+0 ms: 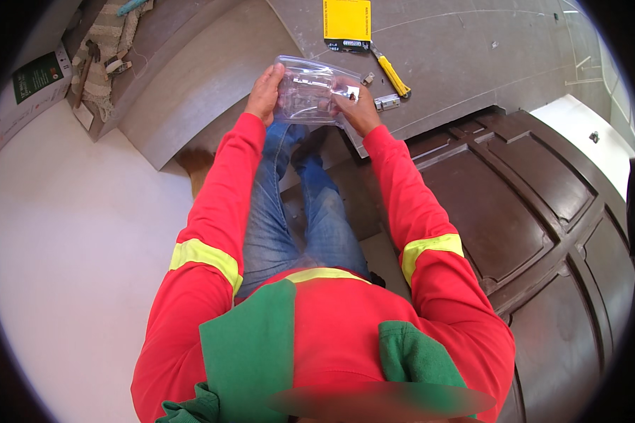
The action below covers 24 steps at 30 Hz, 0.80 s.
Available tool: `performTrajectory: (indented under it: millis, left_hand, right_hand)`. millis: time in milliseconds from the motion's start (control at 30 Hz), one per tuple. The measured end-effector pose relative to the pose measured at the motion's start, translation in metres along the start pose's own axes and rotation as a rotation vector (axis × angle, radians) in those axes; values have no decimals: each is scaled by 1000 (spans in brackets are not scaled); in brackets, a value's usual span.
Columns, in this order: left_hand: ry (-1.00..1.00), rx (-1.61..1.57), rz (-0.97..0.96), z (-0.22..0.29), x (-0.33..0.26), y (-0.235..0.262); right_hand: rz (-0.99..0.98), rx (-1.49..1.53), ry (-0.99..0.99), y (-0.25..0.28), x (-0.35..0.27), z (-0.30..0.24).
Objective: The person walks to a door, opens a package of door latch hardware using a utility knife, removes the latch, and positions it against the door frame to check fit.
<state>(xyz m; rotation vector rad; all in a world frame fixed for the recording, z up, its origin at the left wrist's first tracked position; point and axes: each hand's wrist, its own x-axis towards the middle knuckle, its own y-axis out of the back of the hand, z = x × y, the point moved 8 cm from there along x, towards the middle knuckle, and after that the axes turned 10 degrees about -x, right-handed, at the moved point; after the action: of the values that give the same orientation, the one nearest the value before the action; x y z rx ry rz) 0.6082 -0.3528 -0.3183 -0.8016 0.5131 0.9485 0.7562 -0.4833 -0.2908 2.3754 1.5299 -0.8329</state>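
A clear plastic blister pack [307, 88] is held up in front of me between both hands. My left hand [264, 93] grips its left edge, thumb at the upper corner. My right hand [358, 106] is closed on the right side, and some of its fingers show through the plastic. A small white patch with a dark mark [348, 92] shows at the right end of the pack. Just right of my right hand, a metal door bolt [387, 103] lies on the grey step, with a smaller metal piece [367, 79] beyond it. No contents can be made out inside the pack.
A yellow utility knife [394, 76] lies beside a yellow and black box [347, 22] on the grey surface. A dark brown panelled door [483, 211] stands at my right. On the left are a striped cloth [104, 56] and a white carton [32, 95].
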Motion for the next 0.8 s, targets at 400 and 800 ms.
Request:
performTrajectory:
  millis: [400,800]
  left_hand:
    - [-10,84,18,13,-2,-16]
    - [57,66,-31,21,9,-17]
  right_hand:
    - [16,-94,-37,1,-1,-7]
    - [3,-359,138,6,5,-17]
